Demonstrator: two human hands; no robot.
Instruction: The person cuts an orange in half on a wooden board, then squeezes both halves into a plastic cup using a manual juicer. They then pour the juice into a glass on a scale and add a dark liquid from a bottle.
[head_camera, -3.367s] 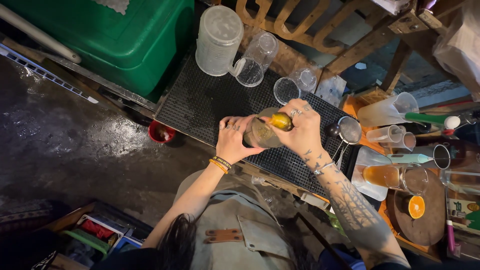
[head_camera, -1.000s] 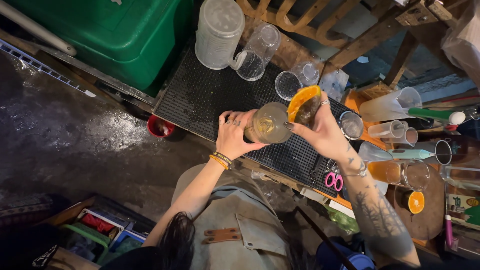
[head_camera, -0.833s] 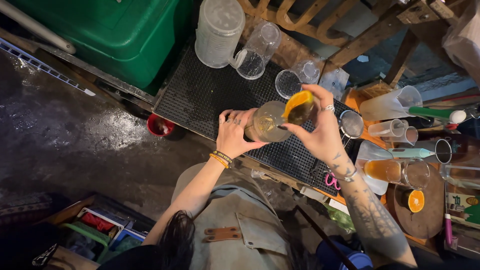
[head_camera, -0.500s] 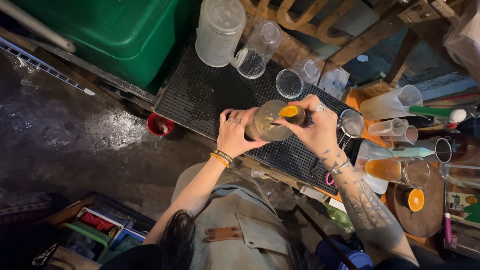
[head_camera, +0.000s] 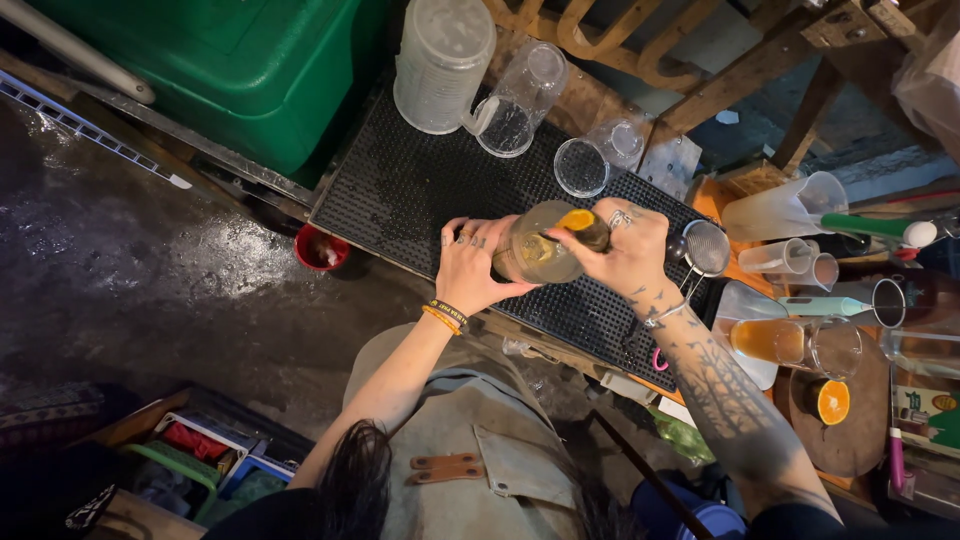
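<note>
Head view: left hand (head_camera: 475, 272) wraps the glass tumbler (head_camera: 535, 250), right hand (head_camera: 628, 252) pinches an orange piece (head_camera: 577, 219) at its rim, above the black bar mat (head_camera: 420, 190). Glass looks wet, slippery, breakable; best gripped round its sides.
</note>
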